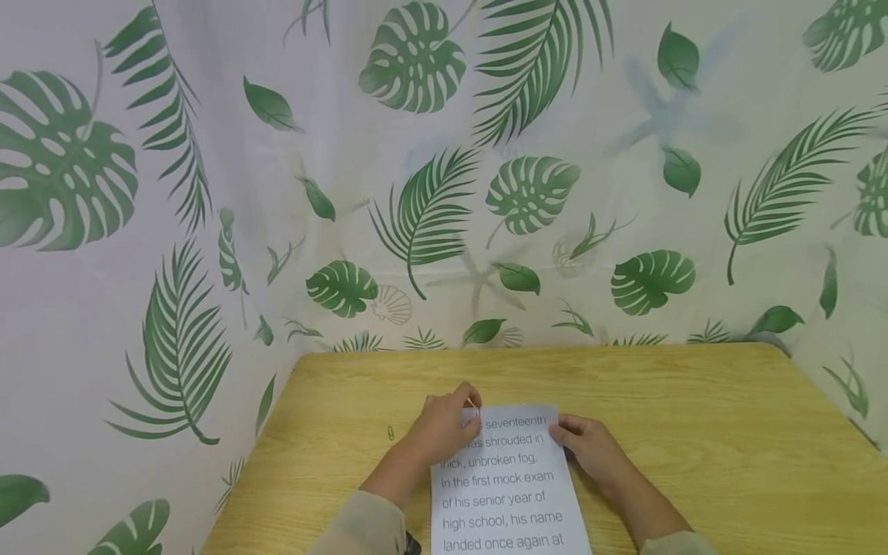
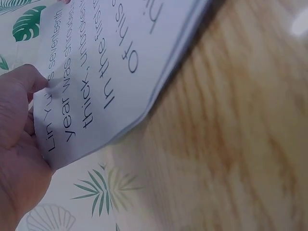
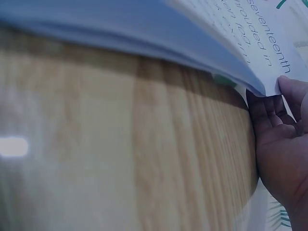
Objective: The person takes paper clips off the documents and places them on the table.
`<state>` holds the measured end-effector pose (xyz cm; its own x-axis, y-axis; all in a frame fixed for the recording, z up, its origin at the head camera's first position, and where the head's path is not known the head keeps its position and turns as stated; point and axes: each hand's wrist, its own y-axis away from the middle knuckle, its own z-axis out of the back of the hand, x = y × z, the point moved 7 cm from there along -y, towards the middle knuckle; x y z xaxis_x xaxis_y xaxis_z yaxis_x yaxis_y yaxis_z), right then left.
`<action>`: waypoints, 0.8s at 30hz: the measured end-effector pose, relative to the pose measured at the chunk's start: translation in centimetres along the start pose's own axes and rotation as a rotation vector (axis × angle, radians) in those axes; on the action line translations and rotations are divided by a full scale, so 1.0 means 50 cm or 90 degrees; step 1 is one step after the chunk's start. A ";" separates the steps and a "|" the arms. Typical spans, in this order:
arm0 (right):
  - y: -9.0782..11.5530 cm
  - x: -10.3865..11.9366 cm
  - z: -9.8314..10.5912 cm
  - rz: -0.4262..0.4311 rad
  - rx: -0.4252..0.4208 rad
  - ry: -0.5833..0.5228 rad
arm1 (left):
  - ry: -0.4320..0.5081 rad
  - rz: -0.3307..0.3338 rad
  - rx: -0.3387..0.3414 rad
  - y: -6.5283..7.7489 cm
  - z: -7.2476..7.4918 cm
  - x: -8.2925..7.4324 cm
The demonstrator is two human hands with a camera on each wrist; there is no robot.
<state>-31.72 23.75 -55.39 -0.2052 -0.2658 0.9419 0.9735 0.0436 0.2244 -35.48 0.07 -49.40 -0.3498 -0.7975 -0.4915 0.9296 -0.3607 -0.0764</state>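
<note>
White sheets of paper (image 1: 502, 493) printed with large lines of text lie in front of me, their layered edges showing in the left wrist view. My left hand (image 1: 447, 428) holds the upper left corner, thumb on the printed face (image 2: 91, 72) and fingers behind it. On the opposite side, my right hand (image 1: 590, 447) pinches the upper right corner, its thumb on top and its other fingers underneath. In the right wrist view, the paper edge (image 3: 192, 53) stands a little above the wood near that hand (image 3: 284, 139). The bottom of the sheets runs out of the head view.
A small green paper clip (image 1: 391, 433) lies on the wood-grain table (image 1: 694, 416), left of my left hand. Behind and beside the table hangs a white curtain (image 1: 444, 131) with green leaf prints. A dark band (image 1: 412, 543) shows at my left sleeve.
</note>
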 end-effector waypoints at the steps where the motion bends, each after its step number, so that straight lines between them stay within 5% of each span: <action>1: 0.000 0.000 -0.001 0.000 0.001 0.000 | 0.000 -0.001 -0.002 0.000 0.001 0.000; 24: -0.007 -0.008 -0.002 0.004 0.001 0.020 | -0.009 -0.001 -0.017 -0.001 0.009 0.004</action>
<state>-31.99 23.76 -55.86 -0.1959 -0.2954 0.9351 0.9747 0.0462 0.2188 -35.64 -0.30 -49.11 -0.3533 -0.8036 -0.4790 0.9315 -0.3493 -0.1011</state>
